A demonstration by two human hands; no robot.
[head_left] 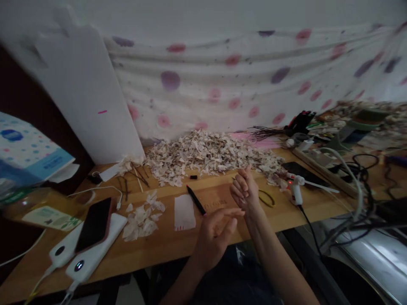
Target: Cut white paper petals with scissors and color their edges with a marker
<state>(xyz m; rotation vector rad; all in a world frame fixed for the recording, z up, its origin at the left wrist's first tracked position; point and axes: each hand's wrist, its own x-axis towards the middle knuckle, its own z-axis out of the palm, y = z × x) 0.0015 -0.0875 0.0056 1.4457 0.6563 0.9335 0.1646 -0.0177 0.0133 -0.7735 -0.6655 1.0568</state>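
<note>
My left hand (216, 237) is raised over the front edge of the wooden table, its fingers apart and stretched toward my other wrist, with nothing visible in it. Close beside it, my right hand (245, 188) has its fingers curled and the thumb pointing up; what it holds, if anything, is hidden. Left of my hands lie a black marker (196, 200) and a white paper slip (185, 212) with small red marks. The marker's black cap (193, 177) sits behind them. A yellow loop (267, 198) is right of my right hand.
Behind is a heap of pale flakes (203, 154), with a smaller pile (143, 220) at left. A phone (94, 224) rests on white power banks (95, 250) beside a bottle (44, 207). At right are a glue gun (295, 190), a power strip (324, 169) and cables.
</note>
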